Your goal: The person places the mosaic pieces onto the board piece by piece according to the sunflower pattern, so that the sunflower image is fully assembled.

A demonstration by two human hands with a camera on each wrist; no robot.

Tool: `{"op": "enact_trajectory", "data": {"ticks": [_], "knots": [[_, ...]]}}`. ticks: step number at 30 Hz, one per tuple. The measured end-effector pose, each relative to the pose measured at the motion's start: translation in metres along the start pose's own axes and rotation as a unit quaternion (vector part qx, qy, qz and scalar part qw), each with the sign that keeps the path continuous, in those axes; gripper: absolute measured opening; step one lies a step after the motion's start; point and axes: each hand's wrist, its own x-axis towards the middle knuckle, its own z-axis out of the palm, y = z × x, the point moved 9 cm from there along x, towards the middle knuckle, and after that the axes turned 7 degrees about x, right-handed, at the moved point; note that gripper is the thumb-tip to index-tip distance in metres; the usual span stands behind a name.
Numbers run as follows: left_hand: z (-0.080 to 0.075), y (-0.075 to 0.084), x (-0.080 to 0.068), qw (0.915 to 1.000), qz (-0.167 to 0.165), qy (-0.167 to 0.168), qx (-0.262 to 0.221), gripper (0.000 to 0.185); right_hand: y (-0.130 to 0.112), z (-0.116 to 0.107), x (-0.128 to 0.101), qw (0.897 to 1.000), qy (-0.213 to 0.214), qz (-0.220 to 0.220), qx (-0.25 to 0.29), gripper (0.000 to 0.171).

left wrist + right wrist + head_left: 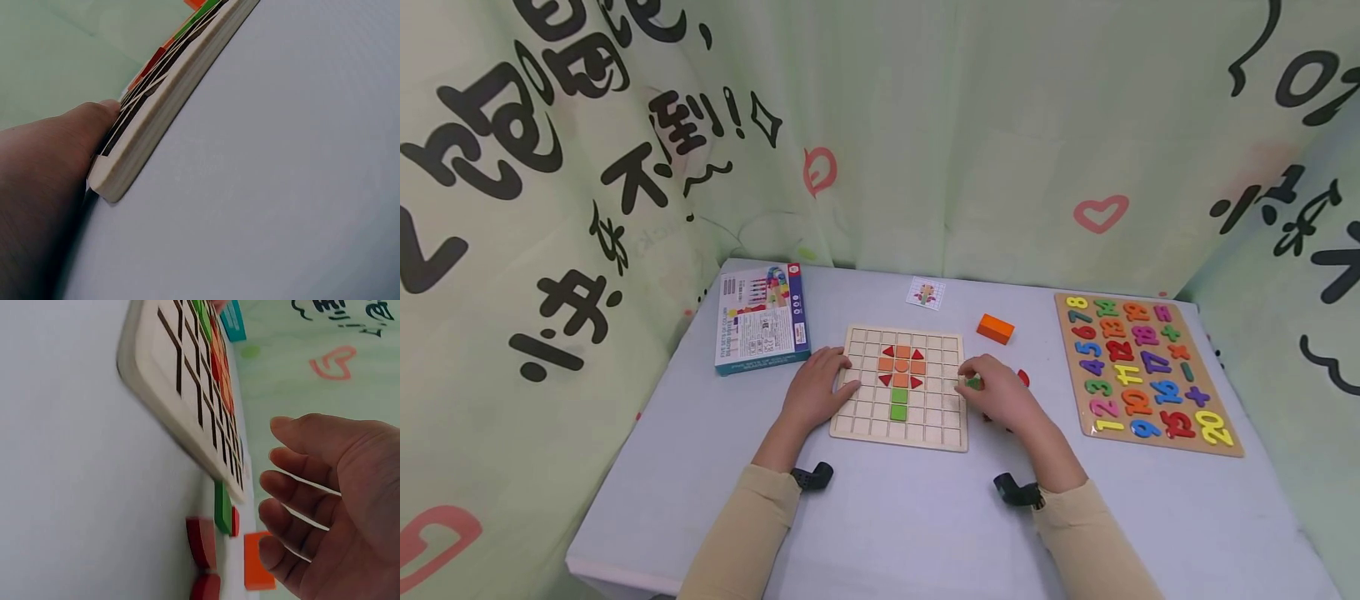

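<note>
Gridded board: it lies flat on the table before you, a pale, wood-look slab (940,427) with softly rounded corners, a smooth raised rim and thin grooved lines marking out square cells.
Your left hand: it (817,379) rests at the board's left side, thumb reaching over the rim, fingers relaxed and spread rather than wrapped round anything.
Your right hand: it (997,390) hangs just beside the board's right edge; the right wrist view shows you the fingers loosely bent, thumb apart from them, nothing pinched between.
Pattern on the grid: you have flat orange squares (887,364) in a cross around a round orange centre, sharp-pointed red triangles (917,355) at its four corners, and two green squares (898,412) stacked below like a stem.
Loose pieces: a green block (222,509) with crisp edges lies by the board's right rim, close to your right hand; near it are thick red pieces (200,542) with curved sides.
Orange block: a solid, straight-edged oblong (996,328) sits beyond your right hand.
Pattern card: a small, thin white card (926,292) with a printed coloured figure lies past the board.
Box: printed cardboard (763,321), flat and rectangular, at your far left.
Number board: brown, with chunky, rounded, bright numerals (1171,392), on your right.
Tabletop: smooth white covering (895,517).
Curtain: soft, pale green folds (887,167) with black lettering and pink-red hearts.
</note>
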Motion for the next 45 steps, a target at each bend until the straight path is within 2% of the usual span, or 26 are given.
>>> {"op": "enact_trajectory", "data": {"ticks": [5, 16, 32, 45], "knots": [[0.0, 0.0, 0.0, 1.0, 0.001, -0.002, 0.0, 0.043, 0.019, -0.01, 0.001, 1.0, -0.003, 0.024, 0.004, 0.039], [-0.003, 0.001, 0.0, 0.9999, -0.004, -0.01, -0.003, 0.043, 0.047, -0.013, 0.004, 0.999, -0.021, 0.046, 0.016, 0.046], [-0.001, 0.001, 0.0, 1.0, 0.002, 0.001, -0.001, 0.043, 0.05, -0.008, 0.009, 0.999, -0.01, 0.041, -0.014, 0.03], [0.0, 0.001, 0.0, 1.0, 0.002, 0.001, 0.009, 0.043, 0.042, -0.014, 0.006, 0.999, -0.011, 0.037, -0.001, 0.034]]}}
